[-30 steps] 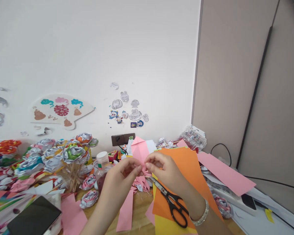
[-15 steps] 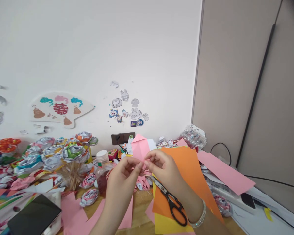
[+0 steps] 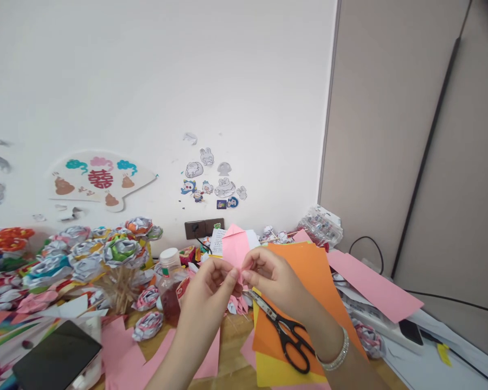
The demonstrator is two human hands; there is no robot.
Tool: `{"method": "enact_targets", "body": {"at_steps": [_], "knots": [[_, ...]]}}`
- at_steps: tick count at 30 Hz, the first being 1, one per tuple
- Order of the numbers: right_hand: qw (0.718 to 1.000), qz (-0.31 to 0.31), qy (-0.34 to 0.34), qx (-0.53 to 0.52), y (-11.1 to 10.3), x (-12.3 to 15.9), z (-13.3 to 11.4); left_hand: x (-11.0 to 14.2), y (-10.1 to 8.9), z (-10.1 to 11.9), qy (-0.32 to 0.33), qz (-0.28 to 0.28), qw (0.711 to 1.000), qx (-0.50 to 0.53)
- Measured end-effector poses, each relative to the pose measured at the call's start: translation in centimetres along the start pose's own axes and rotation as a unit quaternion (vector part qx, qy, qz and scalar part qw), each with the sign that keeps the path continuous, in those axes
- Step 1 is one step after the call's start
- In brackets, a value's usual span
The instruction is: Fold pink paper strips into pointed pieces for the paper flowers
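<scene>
A folded piece of pink paper [image 3: 235, 246] stands upright between my two hands, its top edge creased to a point. My left hand [image 3: 212, 287] pinches its lower left edge between thumb and fingertips. From the other side my right hand [image 3: 270, 276] grips the lower right edge the same way, wearing a sparkling bracelet at the wrist. The paper's bottom is partly hidden behind my fingers. Black-handled scissors [image 3: 287, 335] lie beneath my right forearm on orange paper [image 3: 305, 276]. Behind my hands, more crumpled pink paper [image 3: 239, 304] shows on the table.
Paper flowers on sticks [image 3: 122, 260] crowd the left. A bottle of dark liquid [image 3: 169, 292] stands beside my left hand. A black tablet-like device [image 3: 57, 357] lies front left. At right are a pink strip [image 3: 378, 284], a power strip [image 3: 390, 327] and cables.
The folded pink paper has shifted slightly to the right, still pinched in both hands. My right forearm and bracelet have moved a little to the right.
</scene>
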State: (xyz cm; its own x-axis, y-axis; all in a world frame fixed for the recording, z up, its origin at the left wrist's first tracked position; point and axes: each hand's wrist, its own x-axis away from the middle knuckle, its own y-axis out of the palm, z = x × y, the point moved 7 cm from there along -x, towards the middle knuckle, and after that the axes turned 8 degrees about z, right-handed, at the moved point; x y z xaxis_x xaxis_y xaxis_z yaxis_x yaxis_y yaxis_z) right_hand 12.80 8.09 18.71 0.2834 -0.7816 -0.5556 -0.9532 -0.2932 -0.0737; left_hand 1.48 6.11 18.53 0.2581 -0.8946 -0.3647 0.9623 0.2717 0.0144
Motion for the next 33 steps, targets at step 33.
{"method": "enact_targets", "body": {"at_steps": [33], "knots": [[0.999,0.032,0.024,-0.018,-0.7,0.0,0.7,0.3,0.8,0.5,0.064,-0.093,0.993,-0.036]]}}
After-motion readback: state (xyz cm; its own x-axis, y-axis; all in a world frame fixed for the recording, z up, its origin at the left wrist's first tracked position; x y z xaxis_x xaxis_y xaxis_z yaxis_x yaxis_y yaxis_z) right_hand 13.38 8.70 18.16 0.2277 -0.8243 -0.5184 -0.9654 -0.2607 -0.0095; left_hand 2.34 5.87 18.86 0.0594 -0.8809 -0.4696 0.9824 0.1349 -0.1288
